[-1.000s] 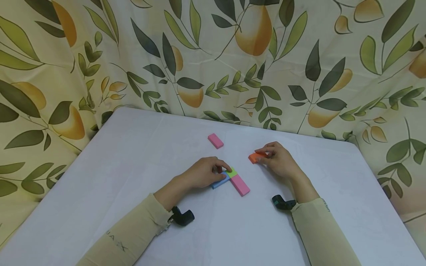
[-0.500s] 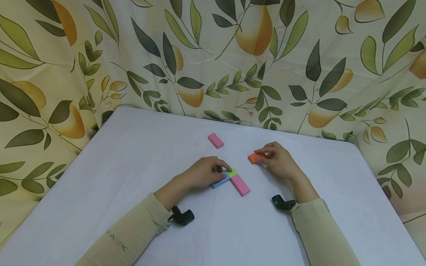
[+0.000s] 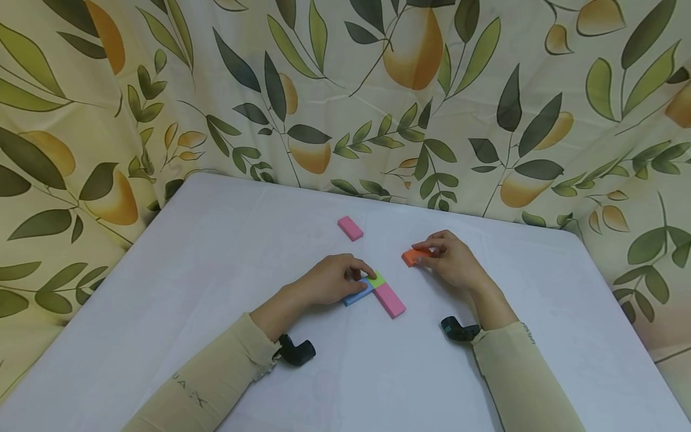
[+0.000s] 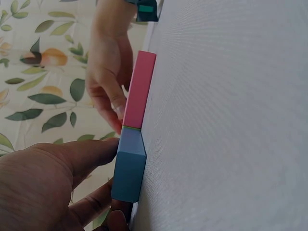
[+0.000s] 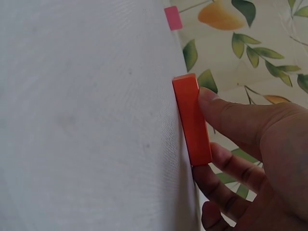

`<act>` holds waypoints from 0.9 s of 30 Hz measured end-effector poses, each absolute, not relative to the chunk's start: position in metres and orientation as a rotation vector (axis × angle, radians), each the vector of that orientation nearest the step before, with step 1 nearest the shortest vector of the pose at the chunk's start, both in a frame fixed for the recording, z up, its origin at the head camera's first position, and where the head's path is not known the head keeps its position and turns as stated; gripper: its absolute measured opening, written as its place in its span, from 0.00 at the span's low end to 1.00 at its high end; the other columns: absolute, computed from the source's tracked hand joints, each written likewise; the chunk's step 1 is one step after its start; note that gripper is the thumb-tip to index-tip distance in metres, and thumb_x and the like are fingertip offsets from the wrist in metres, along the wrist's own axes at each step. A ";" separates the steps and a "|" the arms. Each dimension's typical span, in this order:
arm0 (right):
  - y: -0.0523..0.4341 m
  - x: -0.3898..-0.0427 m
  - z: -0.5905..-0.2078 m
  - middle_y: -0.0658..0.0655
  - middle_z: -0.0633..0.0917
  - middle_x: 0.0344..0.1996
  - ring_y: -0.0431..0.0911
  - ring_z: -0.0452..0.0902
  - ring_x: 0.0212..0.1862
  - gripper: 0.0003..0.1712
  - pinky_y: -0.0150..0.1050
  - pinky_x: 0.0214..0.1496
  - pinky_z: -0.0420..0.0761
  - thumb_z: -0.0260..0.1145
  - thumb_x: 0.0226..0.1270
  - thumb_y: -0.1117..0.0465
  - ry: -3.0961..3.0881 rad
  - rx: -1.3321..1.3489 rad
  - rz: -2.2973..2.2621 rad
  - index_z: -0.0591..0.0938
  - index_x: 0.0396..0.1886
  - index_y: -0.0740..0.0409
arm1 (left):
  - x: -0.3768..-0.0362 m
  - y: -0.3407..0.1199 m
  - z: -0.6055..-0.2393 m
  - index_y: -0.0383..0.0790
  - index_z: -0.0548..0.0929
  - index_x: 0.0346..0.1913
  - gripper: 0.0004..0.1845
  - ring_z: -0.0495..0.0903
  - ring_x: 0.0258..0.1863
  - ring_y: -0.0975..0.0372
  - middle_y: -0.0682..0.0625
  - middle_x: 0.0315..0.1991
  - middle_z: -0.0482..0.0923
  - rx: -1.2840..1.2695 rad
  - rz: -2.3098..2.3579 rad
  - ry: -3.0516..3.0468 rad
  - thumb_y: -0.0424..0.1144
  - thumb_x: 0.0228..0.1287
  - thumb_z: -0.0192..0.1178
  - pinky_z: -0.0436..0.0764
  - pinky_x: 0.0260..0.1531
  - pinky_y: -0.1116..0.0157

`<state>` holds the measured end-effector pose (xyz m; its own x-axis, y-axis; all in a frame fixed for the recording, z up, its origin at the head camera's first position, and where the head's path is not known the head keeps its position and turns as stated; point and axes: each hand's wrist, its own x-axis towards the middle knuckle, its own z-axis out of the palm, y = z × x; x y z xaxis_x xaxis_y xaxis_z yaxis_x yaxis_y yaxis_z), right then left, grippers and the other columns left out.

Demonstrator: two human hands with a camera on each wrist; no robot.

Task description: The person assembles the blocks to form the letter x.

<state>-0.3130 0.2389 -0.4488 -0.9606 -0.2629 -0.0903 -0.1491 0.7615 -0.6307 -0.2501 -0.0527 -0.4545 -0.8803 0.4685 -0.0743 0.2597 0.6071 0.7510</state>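
My left hand (image 3: 332,279) holds a blue block (image 3: 354,298), thumb and fingers bent about it, with the index fingertip at a light green block (image 3: 376,279). Blue and green meet end to side, and a long pink block (image 3: 390,301) runs from the green one toward the front right, forming a corner. In the left wrist view the blue block (image 4: 129,175) lies on the white tabletop, its far side partly hidden by the fingers. To the right, my right hand (image 3: 450,259) grips an orange block (image 3: 412,257) between thumb and fingers; the right wrist view shows this orange block (image 5: 192,120) down at the table surface.
A second, shorter pink block (image 3: 350,228) lies alone farther back, left of the orange one. The white table (image 3: 259,222) ends at a leaf-and-fruit patterned cloth (image 3: 335,108) behind. Dark wrist cameras (image 3: 297,351) stick out from both sleeves, low over the table.
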 end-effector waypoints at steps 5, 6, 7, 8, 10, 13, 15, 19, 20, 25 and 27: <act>0.238 -0.313 -0.449 0.51 0.73 0.52 0.52 0.71 0.55 0.19 0.48 0.55 0.72 0.70 0.61 0.49 2.764 -0.313 -0.996 0.83 0.52 0.45 | -0.250 -0.052 -0.454 0.60 0.84 0.51 0.13 0.74 0.39 0.64 0.58 0.37 0.76 0.576 1.136 2.571 0.43 0.65 0.62 0.76 0.38 0.67; 0.238 -0.313 -0.449 0.51 0.73 0.52 0.52 0.71 0.55 0.19 0.49 0.56 0.72 0.70 0.61 0.49 2.763 -0.314 -0.996 0.83 0.52 0.46 | -0.249 -0.052 -0.454 0.60 0.84 0.51 0.13 0.74 0.39 0.64 0.58 0.38 0.76 0.572 1.134 2.573 0.43 0.65 0.62 0.76 0.39 0.67; 0.238 -0.313 -0.449 0.51 0.73 0.52 0.53 0.71 0.56 0.19 0.50 0.57 0.72 0.71 0.61 0.50 2.765 -0.316 -0.994 0.83 0.51 0.46 | -0.249 -0.052 -0.454 0.60 0.84 0.51 0.13 0.74 0.40 0.64 0.58 0.38 0.76 0.573 1.130 2.575 0.43 0.65 0.62 0.76 0.39 0.67; 0.238 -0.313 -0.449 0.51 0.73 0.53 0.53 0.71 0.56 0.19 0.51 0.57 0.72 0.71 0.61 0.50 2.764 -0.315 -0.992 0.83 0.52 0.46 | -0.250 -0.052 -0.454 0.60 0.84 0.51 0.13 0.74 0.40 0.64 0.58 0.38 0.76 0.574 1.129 2.577 0.43 0.65 0.62 0.76 0.39 0.67; 0.238 -0.313 -0.449 0.52 0.73 0.53 0.53 0.72 0.57 0.19 0.52 0.59 0.72 0.71 0.61 0.50 2.764 -0.317 -0.989 0.82 0.51 0.46 | -0.250 -0.052 -0.454 0.60 0.84 0.52 0.13 0.74 0.40 0.63 0.58 0.38 0.77 0.576 1.124 2.580 0.43 0.65 0.62 0.76 0.39 0.67; 0.238 -0.313 -0.449 0.52 0.73 0.54 0.53 0.72 0.58 0.19 0.52 0.60 0.71 0.71 0.60 0.50 2.760 -0.317 -0.989 0.82 0.52 0.46 | -0.250 -0.052 -0.454 0.60 0.83 0.51 0.13 0.73 0.41 0.64 0.58 0.39 0.77 0.576 1.118 2.582 0.44 0.65 0.62 0.75 0.39 0.68; 0.237 -0.313 -0.448 0.53 0.73 0.54 0.52 0.72 0.58 0.20 0.52 0.60 0.71 0.71 0.60 0.49 2.752 -0.316 -0.992 0.82 0.52 0.45 | -0.250 -0.052 -0.454 0.61 0.83 0.51 0.13 0.73 0.41 0.64 0.58 0.39 0.77 0.577 1.117 2.583 0.44 0.65 0.62 0.75 0.39 0.68; 0.237 -0.313 -0.448 0.53 0.73 0.55 0.52 0.71 0.57 0.22 0.51 0.60 0.71 0.71 0.59 0.48 2.742 -0.323 -0.990 0.83 0.53 0.45 | -0.251 -0.052 -0.455 0.60 0.84 0.51 0.13 0.74 0.40 0.64 0.58 0.38 0.77 0.586 1.122 2.583 0.44 0.65 0.62 0.75 0.39 0.67; 0.237 -0.313 -0.448 0.53 0.73 0.55 0.52 0.71 0.57 0.22 0.51 0.60 0.71 0.71 0.59 0.47 2.741 -0.325 -0.988 0.83 0.53 0.45 | -0.251 -0.052 -0.455 0.60 0.84 0.51 0.13 0.74 0.40 0.64 0.59 0.38 0.77 0.588 1.121 2.583 0.44 0.65 0.62 0.75 0.39 0.67; 0.237 -0.314 -0.449 0.53 0.73 0.54 0.51 0.71 0.57 0.22 0.51 0.59 0.71 0.71 0.59 0.46 2.741 -0.332 -0.979 0.82 0.53 0.45 | -0.251 -0.053 -0.455 0.60 0.83 0.52 0.13 0.75 0.39 0.64 0.58 0.38 0.77 0.606 1.125 2.582 0.43 0.65 0.62 0.76 0.38 0.67; 0.237 -0.314 -0.450 0.52 0.73 0.54 0.51 0.71 0.57 0.22 0.50 0.59 0.71 0.71 0.59 0.46 2.741 -0.333 -0.979 0.82 0.53 0.44 | -0.251 -0.053 -0.456 0.60 0.83 0.52 0.13 0.75 0.39 0.64 0.58 0.38 0.77 0.608 1.125 2.583 0.43 0.65 0.62 0.76 0.38 0.67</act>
<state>-0.3139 0.2372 -0.4498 -0.9520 -0.2809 -0.1219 -0.1401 0.7535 -0.6424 -0.2513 -0.0533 -0.4563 -0.8790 0.4721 -0.0677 0.2718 0.6126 0.7422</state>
